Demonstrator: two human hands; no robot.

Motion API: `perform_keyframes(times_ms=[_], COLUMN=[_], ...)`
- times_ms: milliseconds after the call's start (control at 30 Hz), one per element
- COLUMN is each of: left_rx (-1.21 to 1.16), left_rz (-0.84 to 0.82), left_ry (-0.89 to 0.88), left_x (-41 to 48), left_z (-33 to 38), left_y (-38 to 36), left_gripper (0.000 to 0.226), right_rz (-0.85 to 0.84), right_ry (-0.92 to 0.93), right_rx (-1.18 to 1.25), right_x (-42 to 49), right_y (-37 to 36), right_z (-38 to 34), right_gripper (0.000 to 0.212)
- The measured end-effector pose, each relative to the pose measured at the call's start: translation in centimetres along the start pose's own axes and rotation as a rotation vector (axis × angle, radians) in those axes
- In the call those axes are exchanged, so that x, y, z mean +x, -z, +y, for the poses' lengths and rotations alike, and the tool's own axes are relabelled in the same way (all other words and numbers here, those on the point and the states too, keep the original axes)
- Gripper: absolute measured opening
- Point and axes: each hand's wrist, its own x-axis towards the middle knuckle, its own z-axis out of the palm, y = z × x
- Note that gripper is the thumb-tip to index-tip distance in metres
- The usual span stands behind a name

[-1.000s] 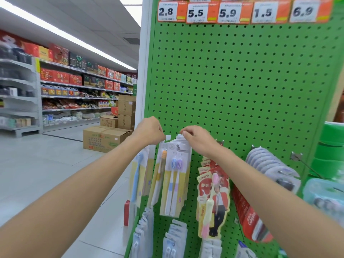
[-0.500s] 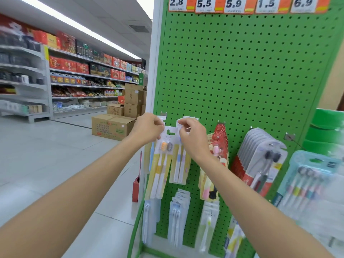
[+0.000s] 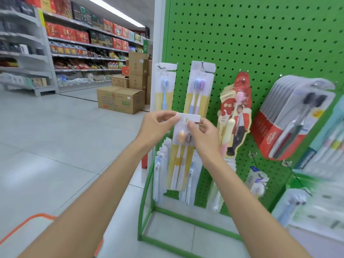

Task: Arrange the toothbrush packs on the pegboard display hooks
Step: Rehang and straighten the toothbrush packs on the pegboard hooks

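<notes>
Pack: toothbrush pack (image 3: 181, 157) with two brushes, held clear of the pegboard (image 3: 260, 43), in front of it and below the upper hooks; on no hook yet.
Left hand: left hand (image 3: 156, 127) pinches the left end of the pack's white top strip.
Right hand: right hand (image 3: 204, 135) pinches the strip's right side.
Step (judged): lining the pack up with a hook.
Doing it well: keep the strip level, meet the hook tip square on, slide fully back; thin card likely buckles if pushed crooked.
Pack make-up: flat card, white above, yellow below; clear bubble over one orange and one dark brush head.
Hooks: thin wire; left hook (image 3: 163, 67) carries a blue brush pack (image 3: 163, 90), next hook (image 3: 203, 65) a purple pair (image 3: 198, 86).
Board: green, with even rows of round holes.
</notes>
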Motion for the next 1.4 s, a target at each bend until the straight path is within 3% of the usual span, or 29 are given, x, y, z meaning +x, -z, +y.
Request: perform_keyframes(times_ms=[133,333,433,633,867,1100,1233,1400], left_rx=[0.025,0.079,0.018,-0.160,-0.305,-0.197,-0.100,0.192], left_rz=[-0.109,-0.219,-0.138,0.016,0.254,0.261,0.143,-0.103], left_ry=[0.111,0.266,0.293,0.391,0.468,0.460,0.366,0.235], left_x=[-2.1,-3.8,-4.3,-5.1,-4.5,-4.4,-4.9,-6.0], left_z=[-3.5,-6.6,-6.8,-7.1,-8.1,-8.6,-7.6,-7.5], left_y=[-0.2,-0.7,-1.3,-1.8,-0.8,-1.1,-1.8,-2.1], left_gripper=[0.007,0.019,0.017,0.017,0.016,0.021,0.039,0.025], right_rz=[-0.032,-0.083,-0.159,-0.458,-0.816,-0.824,-0.754,-0.744], right_ry=[-0.064,-0.180,-0.275,-0.535,-0.661,-0.606,-0.467,-0.234], right_rx=[-0.006,0.010,0.073,0.072,-0.052,-0.070,-0.201,-0.410], right_x=[-0.4,-1.0,-1.6,-4.6,-8.2,-9.3,-9.7,-10.0], right_y=[0.4,1.3,1.6,1.5,2.4,2.5,2.5,2.7], right_z=[2.0,3.7,4.2,6.0,8.5,10.7,10.2,9.3], right_gripper=[0.022,0.027,0.029,0.053,0.028,0.035,0.017,0.059])
